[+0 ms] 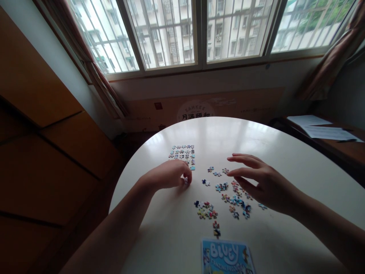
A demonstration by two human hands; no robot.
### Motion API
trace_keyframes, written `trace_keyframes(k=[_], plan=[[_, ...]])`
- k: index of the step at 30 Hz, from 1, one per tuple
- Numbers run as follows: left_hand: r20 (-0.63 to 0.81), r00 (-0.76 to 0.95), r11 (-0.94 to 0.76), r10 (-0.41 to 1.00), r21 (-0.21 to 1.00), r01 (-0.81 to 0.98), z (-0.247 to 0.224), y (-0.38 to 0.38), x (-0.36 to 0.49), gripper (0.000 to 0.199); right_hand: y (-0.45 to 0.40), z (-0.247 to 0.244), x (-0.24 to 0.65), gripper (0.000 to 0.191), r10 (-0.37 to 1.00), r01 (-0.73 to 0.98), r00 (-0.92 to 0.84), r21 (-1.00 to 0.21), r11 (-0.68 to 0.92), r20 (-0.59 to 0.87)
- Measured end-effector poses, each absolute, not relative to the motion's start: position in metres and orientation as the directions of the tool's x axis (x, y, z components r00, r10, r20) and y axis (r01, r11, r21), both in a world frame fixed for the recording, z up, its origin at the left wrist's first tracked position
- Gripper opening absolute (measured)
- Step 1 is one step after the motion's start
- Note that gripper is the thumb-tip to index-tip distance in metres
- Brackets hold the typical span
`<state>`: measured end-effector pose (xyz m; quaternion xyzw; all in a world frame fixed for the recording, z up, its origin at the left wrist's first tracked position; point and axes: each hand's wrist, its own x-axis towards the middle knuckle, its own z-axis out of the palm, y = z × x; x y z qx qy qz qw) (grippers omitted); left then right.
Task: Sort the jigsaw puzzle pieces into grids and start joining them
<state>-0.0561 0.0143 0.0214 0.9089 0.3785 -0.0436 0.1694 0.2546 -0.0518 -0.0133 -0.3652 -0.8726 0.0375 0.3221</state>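
Left hand (pixel 168 175): I'm pinching jigsaw piece (pixel 186 181) near piece grid (pixel 193 156)
Right hand (pixel 266 182): open, by loose pieces (pixel 221 187)
Grip: needs finesse, I'd judge

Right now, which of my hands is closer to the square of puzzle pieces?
Your left hand. It's right at the near edge of the square, covering part of it from view. Your right hand is farther off to the right, by the loose pieces.

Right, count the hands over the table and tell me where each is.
2. The left hand has its fingers at a puzzle piece, just on the near side of the neat rows. The right hand is open, beside and partly over the loose pieces.
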Motion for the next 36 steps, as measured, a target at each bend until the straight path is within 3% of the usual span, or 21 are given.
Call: trace_keyframes(k=[8, 16, 36], plan=[[-0.071, 0.627, -0.599, 0.776, 0.23, 0.767, 0.03, 0.013, -0.062, 0.019, -0.05, -0.012, 0.258, 0.023, 0.647, 0.627, -0.506, -0.272, 0.73, 0.571], [-0.208, 0.626, -0.599, 0.752, 0.184, 0.78, 0.033, 0.006, -0.054, 0.011, -0.049, -0.017, 0.256, 0.024, 0.653, 0.617, -0.519, -0.288, 0.733, 0.552], [-0.098, 0.585, -0.567, 0.805, 0.165, 0.807, 0.016, 0.027, -0.061, 0.016, -0.049, -0.015, 0.256, 0.025, 0.651, 0.621, -0.513, -0.282, 0.732, 0.559]])
